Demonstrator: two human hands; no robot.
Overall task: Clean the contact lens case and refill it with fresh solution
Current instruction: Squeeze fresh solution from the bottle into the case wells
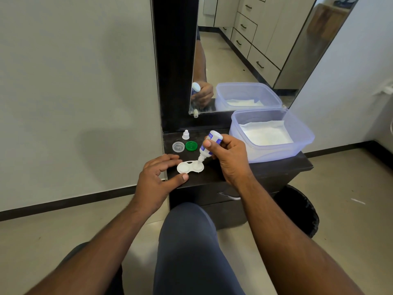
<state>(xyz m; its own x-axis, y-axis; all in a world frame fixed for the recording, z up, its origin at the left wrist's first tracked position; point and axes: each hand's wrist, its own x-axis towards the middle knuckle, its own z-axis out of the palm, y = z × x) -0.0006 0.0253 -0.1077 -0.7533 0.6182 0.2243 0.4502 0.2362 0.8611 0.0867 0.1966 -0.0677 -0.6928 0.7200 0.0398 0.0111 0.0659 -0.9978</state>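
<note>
Right hand (228,158), fingers clamped on upturned solution bottle (209,146), nozzle in right well of lens case (190,167) on dark counter (276,167). Left hand (157,177), fingers spread, steadying case (lids lying behind).

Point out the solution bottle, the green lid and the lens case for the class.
solution bottle (210,143): head view, on its labelled body.
green lid (191,145): head view, on its top face.
lens case (184,168): head view, on its left well.

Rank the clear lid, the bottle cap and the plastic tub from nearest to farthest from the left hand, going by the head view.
1. Clear lid, just beyond the left hand.
2. Bottle cap, farther back, near the mirror frame.
3. Plastic tub, far across on the right side.
</note>
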